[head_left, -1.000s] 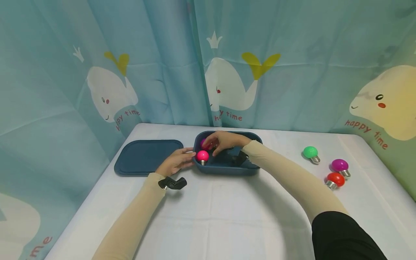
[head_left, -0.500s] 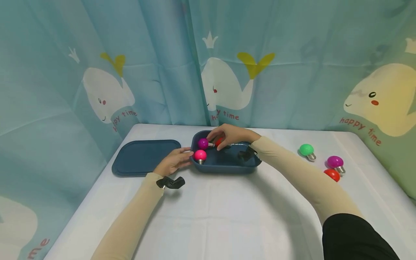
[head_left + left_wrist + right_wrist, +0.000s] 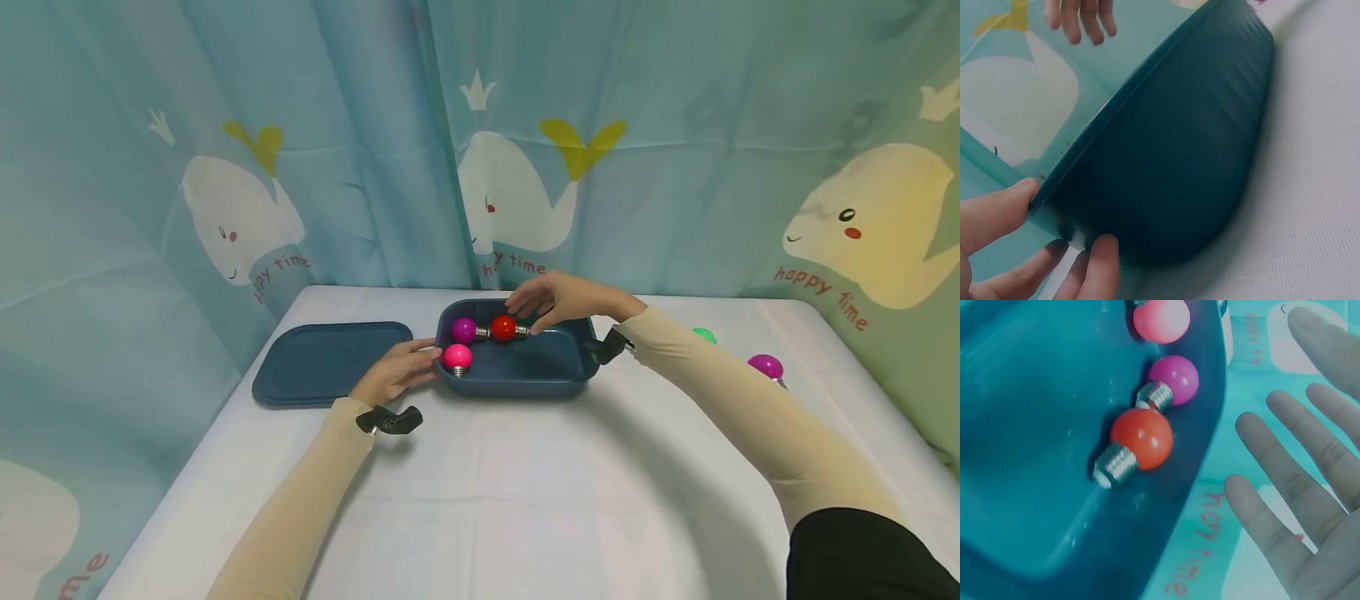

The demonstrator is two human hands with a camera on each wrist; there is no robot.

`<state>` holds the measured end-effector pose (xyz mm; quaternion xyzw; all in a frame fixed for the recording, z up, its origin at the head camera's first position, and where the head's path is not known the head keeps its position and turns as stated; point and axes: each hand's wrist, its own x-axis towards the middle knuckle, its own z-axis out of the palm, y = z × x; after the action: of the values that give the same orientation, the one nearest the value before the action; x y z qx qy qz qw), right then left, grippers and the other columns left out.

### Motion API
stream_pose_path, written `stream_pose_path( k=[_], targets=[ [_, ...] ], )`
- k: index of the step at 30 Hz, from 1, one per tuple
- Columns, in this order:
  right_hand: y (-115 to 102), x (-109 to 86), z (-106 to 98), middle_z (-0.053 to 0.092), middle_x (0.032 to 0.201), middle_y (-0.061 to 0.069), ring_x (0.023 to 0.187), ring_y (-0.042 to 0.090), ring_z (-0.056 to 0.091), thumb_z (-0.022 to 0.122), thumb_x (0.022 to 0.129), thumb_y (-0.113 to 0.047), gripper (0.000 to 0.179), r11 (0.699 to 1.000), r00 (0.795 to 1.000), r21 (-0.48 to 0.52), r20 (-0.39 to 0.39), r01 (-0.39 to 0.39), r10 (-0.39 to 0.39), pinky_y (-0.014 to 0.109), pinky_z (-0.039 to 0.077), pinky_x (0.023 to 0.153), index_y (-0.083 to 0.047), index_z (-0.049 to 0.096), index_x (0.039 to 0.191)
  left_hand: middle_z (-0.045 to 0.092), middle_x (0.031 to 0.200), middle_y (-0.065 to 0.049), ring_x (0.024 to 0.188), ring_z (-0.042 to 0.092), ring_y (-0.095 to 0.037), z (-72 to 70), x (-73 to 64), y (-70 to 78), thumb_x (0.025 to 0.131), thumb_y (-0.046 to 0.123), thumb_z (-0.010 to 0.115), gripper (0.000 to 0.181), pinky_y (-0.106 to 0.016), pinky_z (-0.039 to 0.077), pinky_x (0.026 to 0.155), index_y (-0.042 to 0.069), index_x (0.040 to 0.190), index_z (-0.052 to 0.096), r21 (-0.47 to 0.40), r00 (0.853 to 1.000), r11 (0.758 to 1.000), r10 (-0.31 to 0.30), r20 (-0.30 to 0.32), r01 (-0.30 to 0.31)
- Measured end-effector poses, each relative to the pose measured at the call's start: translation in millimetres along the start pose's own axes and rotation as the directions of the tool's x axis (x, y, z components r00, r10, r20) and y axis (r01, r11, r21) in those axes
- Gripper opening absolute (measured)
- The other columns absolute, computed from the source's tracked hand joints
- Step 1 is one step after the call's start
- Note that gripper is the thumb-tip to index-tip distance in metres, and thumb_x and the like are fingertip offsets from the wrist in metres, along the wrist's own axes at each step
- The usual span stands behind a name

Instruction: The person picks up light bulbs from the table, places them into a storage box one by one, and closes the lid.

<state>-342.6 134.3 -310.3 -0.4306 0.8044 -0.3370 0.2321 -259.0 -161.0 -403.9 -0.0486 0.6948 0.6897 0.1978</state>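
In the head view, my left hand (image 3: pixel 395 369) touches the left end of a dark blue box (image 3: pixel 525 387). The left wrist view has its fingertips against the rim and outer wall. My right hand (image 3: pixel 573 298) hovers above the box's back edge, fingers spread and holding nothing. Beneath it lies a red light bulb (image 3: pixel 502 327) inside the box. Left of that lies a purple bulb (image 3: pixel 463 331), with a pink bulb (image 3: pixel 457 357) nearer the front. In the right wrist view, the red bulb (image 3: pixel 1142 439) lies end to end with the purple one (image 3: pixel 1175 379).
A flat dark blue lid (image 3: pixel 330 364) lies left of the box on the white-covered table (image 3: pixel 420 508). To the right, a green bulb (image 3: pixel 705 334) and another purple bulb (image 3: pixel 766 365) are partly hidden by my right arm. A whale-print curtain (image 3: pixel 375 192) hangs behind.
My right hand has let go of the red bulb in the box and moved up and right, uncovering it. The left hand stays at the box. My right arm now covers the table's other red bulb.
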Motion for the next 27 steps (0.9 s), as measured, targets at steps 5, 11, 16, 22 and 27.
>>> stream_pose_path(
  k=[5, 11, 16, 22, 27],
  targets=[
    [-3.7, -20.4, -9.3, 0.059, 0.128, 0.019, 0.114, 0.031, 0.059, 0.074, 0.079, -0.005, 0.054, 0.999, 0.999, -0.038, -0.03, -0.016, 0.014, 0.051, 0.046, 0.1, -0.001, 0.054, 0.129, 0.027, 0.15, -0.025, 0.135, 0.035, -0.033, -0.9, -0.3, -0.8, 0.098, 0.009, 0.047, 0.059, -0.044, 0.035, 0.112, -0.005, 0.147, 0.018, -0.005, 1.0, 1.0, 0.005, 0.014, -0.005],
    [-1.9, -47.5, -20.5, 0.059, 0.126, 0.021, 0.113, 0.034, 0.059, 0.074, 0.081, -0.012, 0.053, 0.997, 0.998, -0.071, -0.06, -0.016, 0.012, 0.052, 0.047, 0.098, 0.0, 0.054, 0.128, 0.026, 0.151, -0.024, 0.136, 0.033, -0.033, -1.7, 0.2, -1.7, 0.098, 0.008, 0.047, 0.06, -0.044, 0.035, 0.112, -0.006, 0.147, 0.017, -0.006, 1.0, 1.0, 0.011, 0.028, -0.011],
    [0.5, -69.5, -27.9, 0.061, 0.123, 0.019, 0.113, 0.035, 0.059, 0.073, 0.081, -0.009, 0.052, 0.996, 0.995, -0.076, -0.096, -0.046, 0.039, 0.048, 0.048, 0.098, -0.002, 0.054, 0.129, 0.025, 0.152, -0.024, 0.138, 0.031, -0.033, -0.6, 0.5, -1.4, 0.098, 0.008, 0.047, 0.06, -0.044, 0.034, 0.112, -0.005, 0.148, 0.016, -0.008, 1.0, 1.0, 0.006, 0.026, -0.006],
    [0.8, -95.9, -34.7, 0.063, 0.121, 0.015, 0.111, 0.032, 0.06, 0.074, 0.08, -0.012, 0.051, 0.993, 0.989, -0.096, -0.134, -0.073, 0.059, 0.043, 0.05, 0.097, -0.003, 0.055, 0.127, 0.026, 0.151, -0.024, 0.137, 0.032, -0.034, -0.3, 0.6, -0.8, 0.098, 0.008, 0.047, 0.06, -0.043, 0.034, 0.112, -0.005, 0.148, 0.016, -0.014, 1.0, 1.0, -0.003, 0.01, 0.004],
    [2.4, -118.3, -38.0, 0.064, 0.119, 0.013, 0.106, 0.014, 0.063, 0.075, 0.079, -0.011, 0.05, 0.986, 0.982, -0.124, -0.168, -0.107, 0.085, 0.04, 0.051, 0.095, -0.004, 0.056, 0.126, 0.024, 0.151, -0.026, 0.138, 0.03, -0.035, 0.1, -0.3, -0.3, 0.098, 0.007, 0.046, 0.06, -0.044, 0.033, 0.113, -0.006, 0.148, 0.015, -0.028, 1.0, 1.0, 0.001, 0.021, 0.0]
  ],
)
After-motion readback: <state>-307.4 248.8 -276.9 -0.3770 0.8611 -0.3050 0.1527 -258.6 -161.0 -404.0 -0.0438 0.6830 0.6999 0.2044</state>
